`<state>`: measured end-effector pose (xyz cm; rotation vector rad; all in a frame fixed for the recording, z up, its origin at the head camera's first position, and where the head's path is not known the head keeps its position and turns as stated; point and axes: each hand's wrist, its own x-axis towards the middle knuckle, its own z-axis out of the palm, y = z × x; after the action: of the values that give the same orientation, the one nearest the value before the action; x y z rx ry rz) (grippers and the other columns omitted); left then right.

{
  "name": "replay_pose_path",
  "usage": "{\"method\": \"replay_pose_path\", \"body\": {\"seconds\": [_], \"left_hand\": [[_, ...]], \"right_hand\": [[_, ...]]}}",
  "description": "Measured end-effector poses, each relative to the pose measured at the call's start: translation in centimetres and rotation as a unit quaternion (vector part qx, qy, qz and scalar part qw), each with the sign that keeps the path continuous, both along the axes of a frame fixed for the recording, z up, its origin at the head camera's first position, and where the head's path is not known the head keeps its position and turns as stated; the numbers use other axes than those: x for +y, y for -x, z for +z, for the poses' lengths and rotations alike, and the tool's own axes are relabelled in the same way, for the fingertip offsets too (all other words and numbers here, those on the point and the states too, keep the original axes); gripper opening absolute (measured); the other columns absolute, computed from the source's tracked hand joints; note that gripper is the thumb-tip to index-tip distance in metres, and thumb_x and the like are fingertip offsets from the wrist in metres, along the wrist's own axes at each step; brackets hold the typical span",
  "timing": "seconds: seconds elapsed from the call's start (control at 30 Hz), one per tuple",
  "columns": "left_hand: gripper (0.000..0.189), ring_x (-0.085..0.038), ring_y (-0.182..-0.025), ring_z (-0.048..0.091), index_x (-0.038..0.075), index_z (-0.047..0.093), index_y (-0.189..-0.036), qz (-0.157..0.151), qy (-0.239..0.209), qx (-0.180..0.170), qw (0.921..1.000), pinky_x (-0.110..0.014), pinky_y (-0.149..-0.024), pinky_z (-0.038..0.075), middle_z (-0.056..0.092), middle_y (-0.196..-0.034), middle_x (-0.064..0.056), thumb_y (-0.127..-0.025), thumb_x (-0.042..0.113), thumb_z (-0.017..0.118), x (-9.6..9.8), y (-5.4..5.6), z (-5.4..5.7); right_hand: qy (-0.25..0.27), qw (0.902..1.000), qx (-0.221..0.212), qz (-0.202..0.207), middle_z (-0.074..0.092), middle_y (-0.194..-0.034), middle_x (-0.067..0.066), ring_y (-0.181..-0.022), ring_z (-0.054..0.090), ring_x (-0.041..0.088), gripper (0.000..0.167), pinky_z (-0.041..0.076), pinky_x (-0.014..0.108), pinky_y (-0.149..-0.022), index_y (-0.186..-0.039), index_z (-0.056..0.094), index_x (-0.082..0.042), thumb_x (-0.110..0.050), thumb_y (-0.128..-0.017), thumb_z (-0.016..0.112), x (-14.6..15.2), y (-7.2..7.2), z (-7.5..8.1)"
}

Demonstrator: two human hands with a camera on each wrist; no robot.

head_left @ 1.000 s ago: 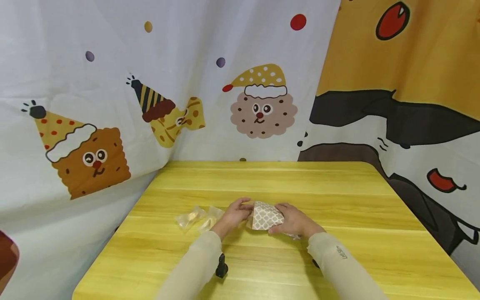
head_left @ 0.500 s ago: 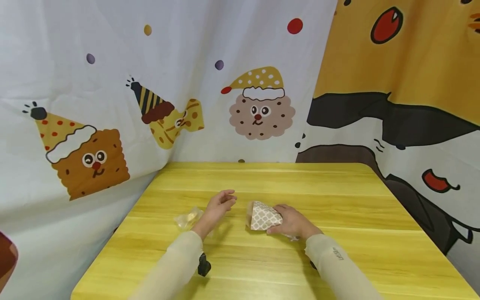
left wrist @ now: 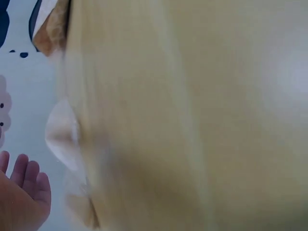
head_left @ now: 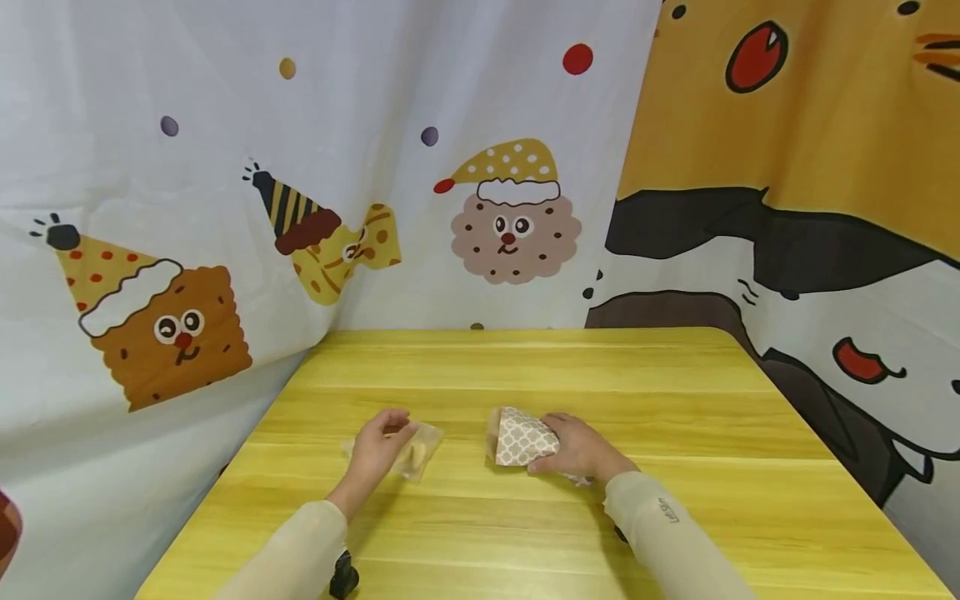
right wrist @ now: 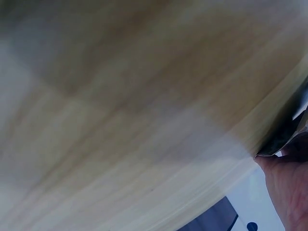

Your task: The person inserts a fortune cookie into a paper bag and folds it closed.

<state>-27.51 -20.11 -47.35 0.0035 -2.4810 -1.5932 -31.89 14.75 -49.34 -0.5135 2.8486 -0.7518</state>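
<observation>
A paper bag with a tan and white lattice pattern lies on the table, its mouth facing left. My right hand grips its right end between thumb and fingers. At the right wrist view's edge, the hand shows beside a dark part of what it holds. Further left, my left hand hovers around a clear packet with something yellowish inside; its relaxed fingers hold nothing. A second packet is mostly hidden behind that hand. In the blurred left wrist view, a packet appears past the fingers.
The yellow wood-grain table extends around both hands. A cartoon-printed curtain hangs behind it and along its left side. A black device sits under the left sleeve.
My left hand has moved away from the bag's mouth, leftward to the clear packets. My right hand keeps its grip on the bag. The head view has shifted slightly.
</observation>
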Motion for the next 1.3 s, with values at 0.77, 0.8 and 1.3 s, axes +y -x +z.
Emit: {"method": "replay_pose_path", "body": {"seconds": [0.77,0.8,1.3], "left_hand": [[0.044,-0.035,-0.122,0.053,0.002,0.060,-0.131,-0.063,0.052,-0.026,0.9964,-0.052,-0.099,0.046,0.059,-0.131,-0.016,-0.092,0.018,0.073,-0.2,-0.9,-1.7],[0.045,-0.036,-0.121,0.053,0.001,0.059,-0.131,-0.064,0.053,-0.025,0.9962,-0.052,-0.099,0.046,0.059,-0.131,-0.018,-0.091,0.018,0.073,-0.4,-1.1,-1.7],[0.063,-0.038,-0.116,0.055,-0.008,0.055,-0.132,-0.110,0.146,-0.019,0.9831,-0.054,-0.098,0.046,0.058,-0.129,-0.021,-0.085,0.025,0.081,-1.0,-1.6,-2.6]], "right_hand": [[-0.004,0.9999,-0.006,-0.009,0.038,-0.153,0.016,-0.138,0.036,0.039,0.108,0.033,0.056,-0.110,-0.151,0.042,-0.009,-0.066,-0.067,0.082,-0.1,0.1,-0.5],[-0.005,1.0000,-0.004,-0.007,0.038,-0.153,0.016,-0.138,0.036,0.040,0.108,0.033,0.056,-0.110,-0.151,0.042,-0.008,-0.066,-0.068,0.082,-0.1,0.1,-0.4],[-0.017,0.9998,0.003,0.003,0.038,-0.153,0.017,-0.139,0.034,0.040,0.108,0.033,0.056,-0.110,-0.150,0.042,-0.007,-0.066,-0.069,0.080,0.0,0.0,-0.3]]}}
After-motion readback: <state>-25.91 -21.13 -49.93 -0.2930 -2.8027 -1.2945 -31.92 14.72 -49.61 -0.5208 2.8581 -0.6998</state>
